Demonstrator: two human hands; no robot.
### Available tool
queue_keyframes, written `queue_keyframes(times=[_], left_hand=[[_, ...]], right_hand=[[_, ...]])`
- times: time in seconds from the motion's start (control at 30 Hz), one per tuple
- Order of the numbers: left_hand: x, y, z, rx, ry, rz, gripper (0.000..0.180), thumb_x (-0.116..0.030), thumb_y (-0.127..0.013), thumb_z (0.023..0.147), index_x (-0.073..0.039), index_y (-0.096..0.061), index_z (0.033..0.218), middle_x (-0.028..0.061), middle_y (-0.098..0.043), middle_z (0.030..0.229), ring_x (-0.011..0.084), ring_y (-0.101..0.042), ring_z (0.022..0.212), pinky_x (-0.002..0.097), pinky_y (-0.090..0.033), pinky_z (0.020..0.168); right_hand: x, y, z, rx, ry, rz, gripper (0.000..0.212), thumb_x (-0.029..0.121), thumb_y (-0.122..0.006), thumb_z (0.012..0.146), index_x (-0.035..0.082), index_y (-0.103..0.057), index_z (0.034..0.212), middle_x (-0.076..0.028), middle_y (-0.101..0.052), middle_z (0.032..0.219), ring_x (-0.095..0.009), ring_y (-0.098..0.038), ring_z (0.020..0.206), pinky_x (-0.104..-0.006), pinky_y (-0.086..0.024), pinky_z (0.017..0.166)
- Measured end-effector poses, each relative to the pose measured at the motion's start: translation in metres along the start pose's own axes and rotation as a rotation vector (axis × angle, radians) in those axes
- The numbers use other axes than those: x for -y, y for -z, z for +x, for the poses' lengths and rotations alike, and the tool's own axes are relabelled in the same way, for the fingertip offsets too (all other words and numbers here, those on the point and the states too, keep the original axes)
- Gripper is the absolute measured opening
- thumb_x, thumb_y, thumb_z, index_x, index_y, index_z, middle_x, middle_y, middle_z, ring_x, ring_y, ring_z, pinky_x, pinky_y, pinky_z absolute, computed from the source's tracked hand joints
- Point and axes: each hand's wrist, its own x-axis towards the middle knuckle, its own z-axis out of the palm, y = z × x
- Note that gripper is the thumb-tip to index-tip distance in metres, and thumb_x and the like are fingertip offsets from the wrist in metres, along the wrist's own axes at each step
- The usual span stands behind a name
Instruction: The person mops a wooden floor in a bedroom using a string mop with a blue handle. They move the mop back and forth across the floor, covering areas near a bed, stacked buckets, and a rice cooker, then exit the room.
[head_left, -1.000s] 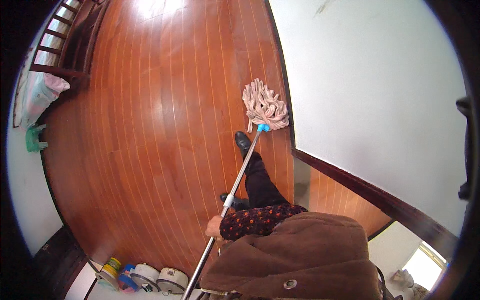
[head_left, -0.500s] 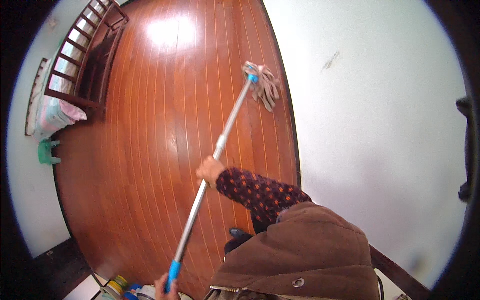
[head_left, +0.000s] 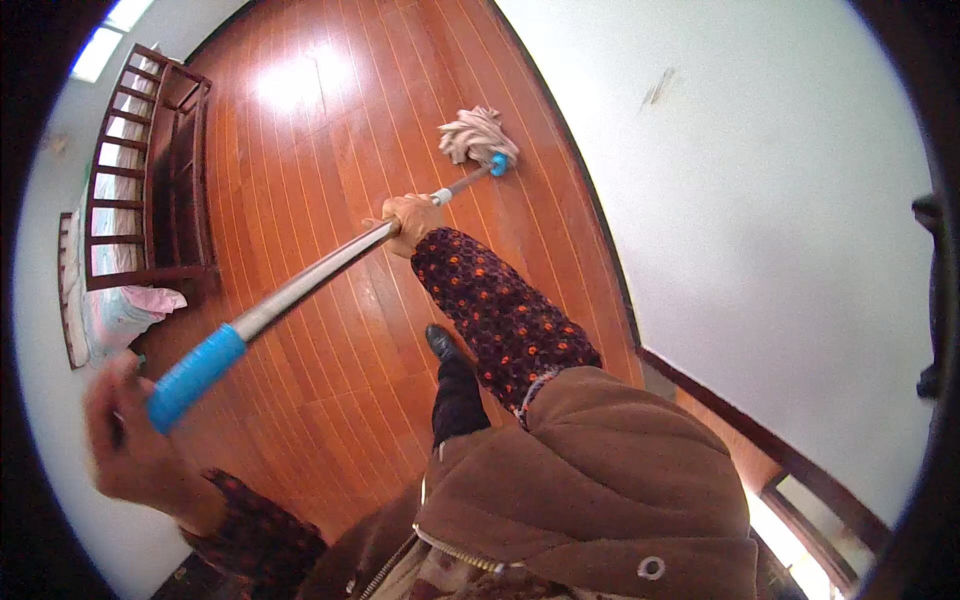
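My right hand (head_left: 405,222) is closed around the metal pole of a mop (head_left: 310,280), below its pale collar. At the lower left, my left hand (head_left: 140,450) is curled at the end of the mop's blue grip (head_left: 197,375); its fingers are slightly blurred. The pole slants from that raised end down to the far right. Its pinkish-beige strand head (head_left: 472,135) lies bunched on the wooden floor (head_left: 330,420), to the left of the blue socket (head_left: 498,164).
A white wall (head_left: 760,200) with dark skirting runs along the right. At the far left stands a dark wooden slatted bed frame (head_left: 150,190) with pale bedding (head_left: 125,320). My shoe (head_left: 440,342) is on the floor below my right forearm. A doorway-like opening (head_left: 730,430) shows at the lower right.
The mop's grip end has come up and left with my left hand. My right hand has moved farther out. The strands have flipped from the right of the socket to its left.
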Motion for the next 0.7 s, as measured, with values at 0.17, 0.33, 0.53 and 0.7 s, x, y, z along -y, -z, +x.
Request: queue_keyframes(times=[0.17,0.33,0.53,0.7], left_hand=[[0.044,-0.082,0.132,0.322,-0.229,-0.15,0.01,-0.007,-0.069,0.085,-0.006,-0.072,0.094,0.0004,-0.066,0.079,0.0057,-0.054,0.062,0.0202,-0.045,0.058],[0.113,-0.152,0.12,0.63,-0.135,-0.372,0.005,-0.007,-0.069,0.084,-0.001,-0.069,0.086,-0.003,-0.06,0.069,0.0031,-0.049,0.06,0.0189,-0.038,0.051],[0.32,-0.143,0.183,0.545,0.435,-0.504,0.014,-0.012,-0.067,0.086,0.002,-0.068,0.086,-0.0055,-0.056,0.07,0.0032,-0.047,0.06,0.0202,-0.036,0.051],[0.403,-0.021,0.189,0.175,0.455,-0.537,0.035,-0.009,-0.06,0.088,0.002,-0.06,0.121,0.0075,-0.059,0.101,0.0106,-0.053,0.079,0.0239,-0.048,0.072]], right_hand=[[0.018,0.001,-0.012,-0.158,-0.11,0.12,0.023,0.023,-0.066,0.075,0.009,-0.051,0.063,-0.013,-0.058,0.062,-0.037,-0.058,0.06,-0.0467,-0.043,0.055],[0.034,-0.007,-0.078,0.248,-0.344,-0.034,0.025,0.034,-0.067,0.078,0.009,-0.064,0.078,-0.016,-0.064,0.071,-0.038,-0.064,0.073,-0.0449,-0.052,0.067],[0.173,-0.072,0.026,0.689,-0.41,-0.02,0.025,0.036,-0.069,0.078,0.015,-0.066,0.09,-0.014,-0.067,0.078,-0.037,-0.065,0.08,-0.0467,-0.052,0.072],[0.247,-0.062,0.111,0.466,0.072,0.023,0.014,0.02,-0.064,0.072,0.009,-0.06,0.079,-0.015,-0.063,0.071,-0.038,-0.063,0.072,-0.0511,-0.05,0.062]])
